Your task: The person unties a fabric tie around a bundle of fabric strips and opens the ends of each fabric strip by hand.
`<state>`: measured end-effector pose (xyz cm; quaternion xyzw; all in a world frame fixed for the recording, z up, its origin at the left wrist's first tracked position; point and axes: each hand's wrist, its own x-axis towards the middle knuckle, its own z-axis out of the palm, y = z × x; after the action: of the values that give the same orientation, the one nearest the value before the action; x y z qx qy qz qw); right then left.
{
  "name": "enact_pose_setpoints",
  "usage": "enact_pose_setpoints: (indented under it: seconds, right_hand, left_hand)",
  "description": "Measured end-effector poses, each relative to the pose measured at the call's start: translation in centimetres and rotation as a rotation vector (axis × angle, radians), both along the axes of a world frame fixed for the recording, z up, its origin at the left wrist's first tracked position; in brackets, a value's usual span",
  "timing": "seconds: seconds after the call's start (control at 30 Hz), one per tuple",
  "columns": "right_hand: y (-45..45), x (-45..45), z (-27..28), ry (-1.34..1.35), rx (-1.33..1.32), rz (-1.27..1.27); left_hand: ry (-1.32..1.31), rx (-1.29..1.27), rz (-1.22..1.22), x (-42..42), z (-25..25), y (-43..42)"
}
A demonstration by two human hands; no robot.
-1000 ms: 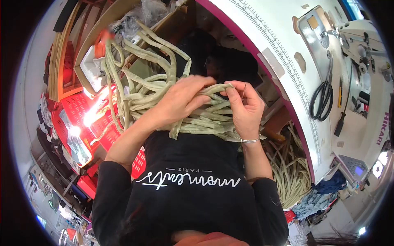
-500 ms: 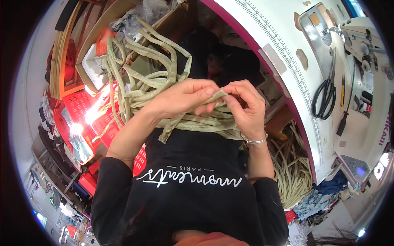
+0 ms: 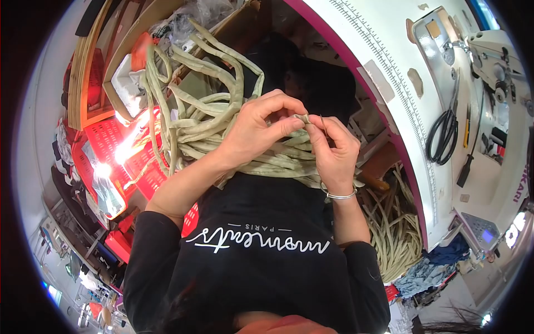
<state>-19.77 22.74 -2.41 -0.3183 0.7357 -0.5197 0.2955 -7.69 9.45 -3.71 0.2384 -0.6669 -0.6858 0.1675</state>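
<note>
Both of my hands meet above my lap at the tip of a pale green fabric strip (image 3: 303, 118). My left hand (image 3: 258, 125) pinches that tip between thumb and forefinger. From the other side my right hand (image 3: 335, 146), with a bangle at the wrist, presses thumb and fingers together at the same tip. A thin dark sliver shows at the right fingertips, too small to name. Under the hands a bundle of long fabric strips (image 3: 283, 161) lies across my lap, and more strips (image 3: 206, 131) trail off to the left.
To the right stands a white sewing table (image 3: 414, 167) with a printed ruler, black-handled scissors (image 3: 443, 136), a screwdriver (image 3: 466, 170) and a sewing machine (image 3: 495, 61). A strip pile (image 3: 392, 245) sits below it. Red crates (image 3: 105, 142) and a cardboard box (image 3: 114, 72) are at left.
My left hand has risen slightly and turned, its fingers now curled above the strip's tip. The strip's end, which stretched between both hands, is now mostly hidden by the fingers.
</note>
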Motion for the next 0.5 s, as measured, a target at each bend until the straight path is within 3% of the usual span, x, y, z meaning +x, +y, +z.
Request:
enact_pose_setpoints:
  seconds: [0.1, 0.2, 0.4, 0.5]
  right_hand:
    - [0.0, 0.0, 0.1, -0.046, 0.041, 0.024]
    - [0.2, -0.7, 0.1, -0.034, 0.034, 0.007]
    - [0.0, -0.9, 0.6, 0.165, -0.014, 0.171]
    - [0.2, -1.0, 0.2, 0.183, 0.024, 0.156]
  left_hand:
    - [-0.044, 0.094, -0.036, 0.3, -0.5, -0.2]
    - [-0.016, 0.471, 0.046, 0.3, -0.4, -0.4]
    - [0.041, 0.555, 0.048, 0.4, -0.3, -0.5]
    - [0.044, 0.462, 0.053, 0.5, -0.6, -0.9]
